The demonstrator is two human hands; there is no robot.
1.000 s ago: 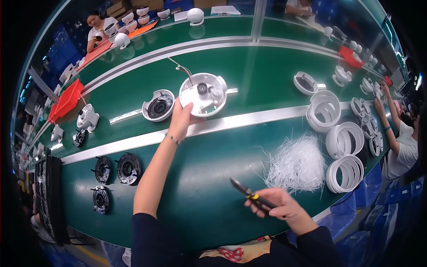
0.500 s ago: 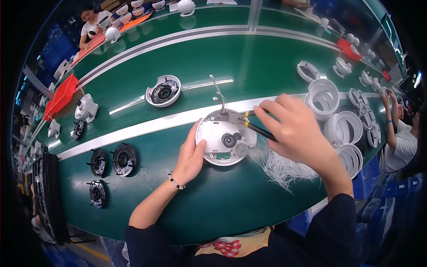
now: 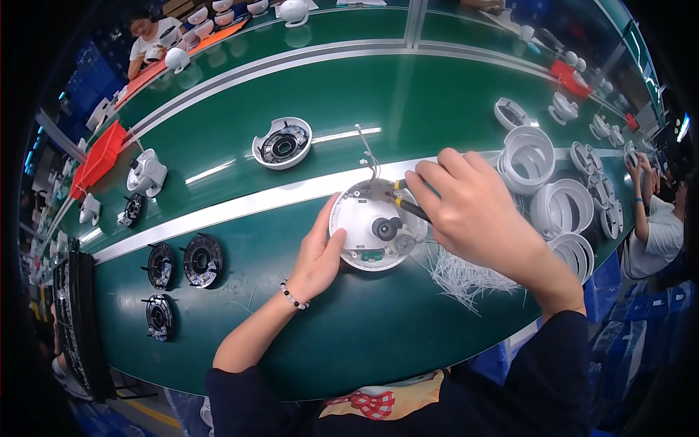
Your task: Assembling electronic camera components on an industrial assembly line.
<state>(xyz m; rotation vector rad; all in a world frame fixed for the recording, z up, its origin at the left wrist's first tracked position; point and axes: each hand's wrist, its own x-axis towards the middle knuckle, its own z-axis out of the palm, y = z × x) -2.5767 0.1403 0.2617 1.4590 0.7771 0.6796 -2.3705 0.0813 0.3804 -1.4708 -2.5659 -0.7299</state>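
A round white plastic housing with a black lens-like part and a small green board sits tilted above the near worktop. My left hand grips its left side, thumb on top and fingers at the rim. In my right hand are side cutters with black and yellow handles. Their jaws reach into the housing's upper edge, where the thin wires come out; what lies between the jaws is too small to tell. Wire ends with white connectors stick out toward the far side.
White cable ties lie in a pile right of the housing. Beyond them stand stacked white rings. Black round parts lie at left. On the far green surface sits a white shell with a black ring inside. Co-workers sit far left and right.
The housing and both hands have shifted slightly right, with the cutters still at its upper edge. On the far green surface, the white shell and other parts have slid rightward.
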